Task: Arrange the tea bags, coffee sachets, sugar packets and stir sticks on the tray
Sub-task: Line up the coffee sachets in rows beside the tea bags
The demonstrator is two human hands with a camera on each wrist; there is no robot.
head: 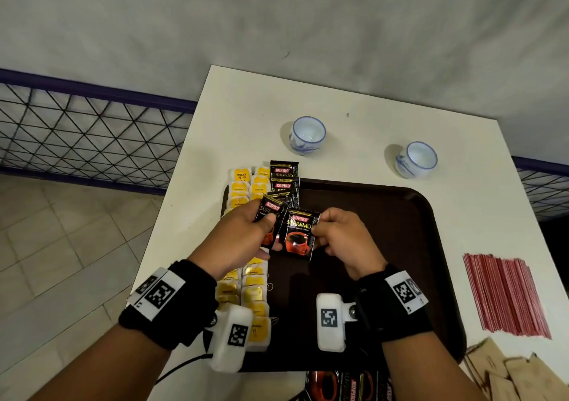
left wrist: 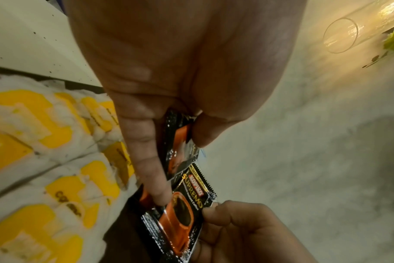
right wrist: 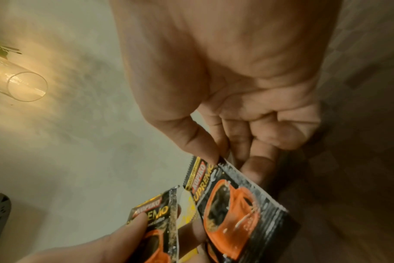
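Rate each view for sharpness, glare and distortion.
Head view: sharp, wide-angle bend, dim, coffee sachet print readable. Left wrist view: tea bags blurred, warm glare at upper right. Right wrist view: motion-soft, right hand fills the frame, glare at left.

White table (head: 363, 99): tray (head: 431, 246), cups (head: 308, 135), sticks (head: 505, 296).

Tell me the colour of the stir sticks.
Red, the stir sticks lie right of the tray; the head view shows them best.
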